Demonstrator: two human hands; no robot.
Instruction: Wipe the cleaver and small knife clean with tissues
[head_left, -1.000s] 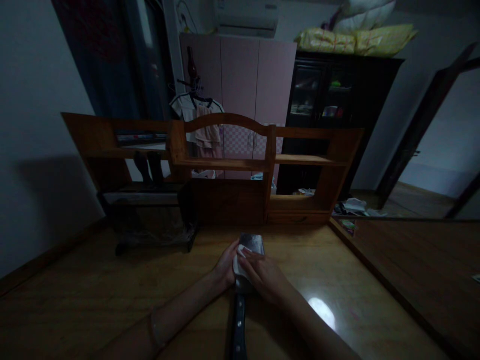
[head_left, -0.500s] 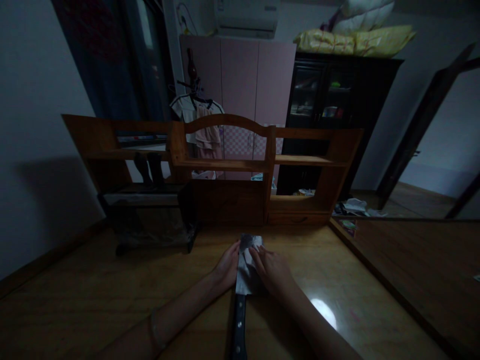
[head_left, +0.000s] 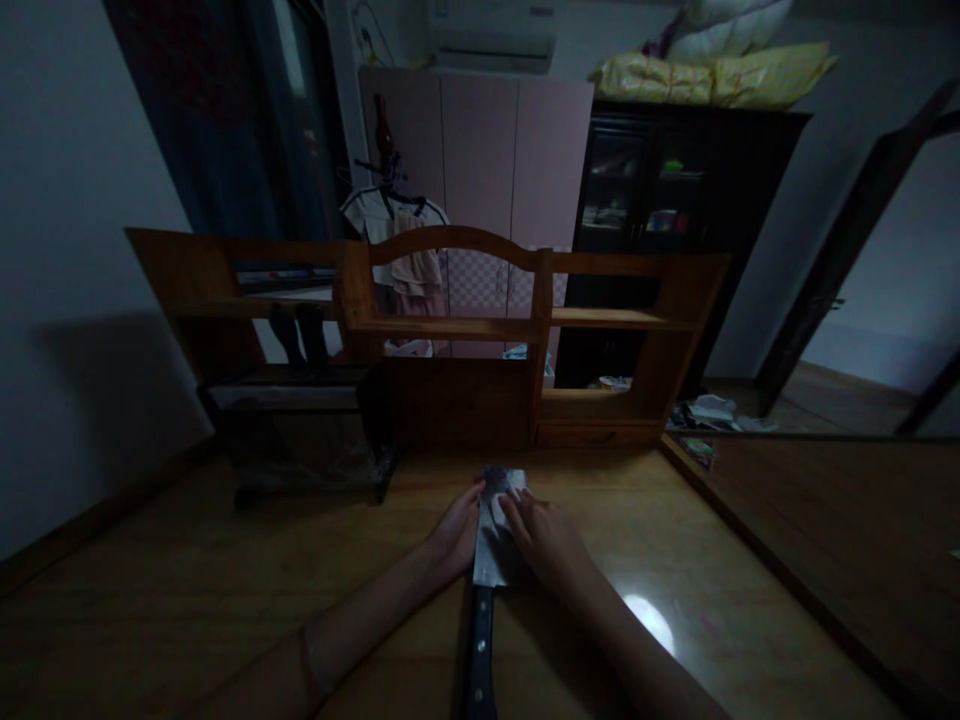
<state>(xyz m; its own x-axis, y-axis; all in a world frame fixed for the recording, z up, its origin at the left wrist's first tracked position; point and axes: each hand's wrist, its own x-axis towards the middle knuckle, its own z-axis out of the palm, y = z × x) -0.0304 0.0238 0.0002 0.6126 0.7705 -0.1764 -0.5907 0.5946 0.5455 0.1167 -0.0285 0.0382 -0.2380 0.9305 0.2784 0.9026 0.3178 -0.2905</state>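
A cleaver (head_left: pixel 493 555) with a broad grey blade and a black riveted handle (head_left: pixel 481 650) lies in front of me, its handle pointing towards me. My left hand (head_left: pixel 457 525) grips the blade along its left side, with the fingertips partly hidden at or under it. On the upper right of the blade, my right hand (head_left: pixel 544 530) presses with its fingers bent together. A small pale patch shows by those fingertips; whether it is a scrap of cloth or paper or a reflection on the steel, I cannot tell.
The wooden desktop (head_left: pixel 337 590) spreads under both hands. A dark glass-fronted box (head_left: pixel 296 435) stands at the back left, before a wooden shelf unit (head_left: pixel 450 325). To the right runs a raised wooden edge (head_left: pixel 772 560). Wardrobes (head_left: pixel 480 160) stand farther back.
The view has shifted very slightly. Both hands keep almost the same place on the cleaver's blade.
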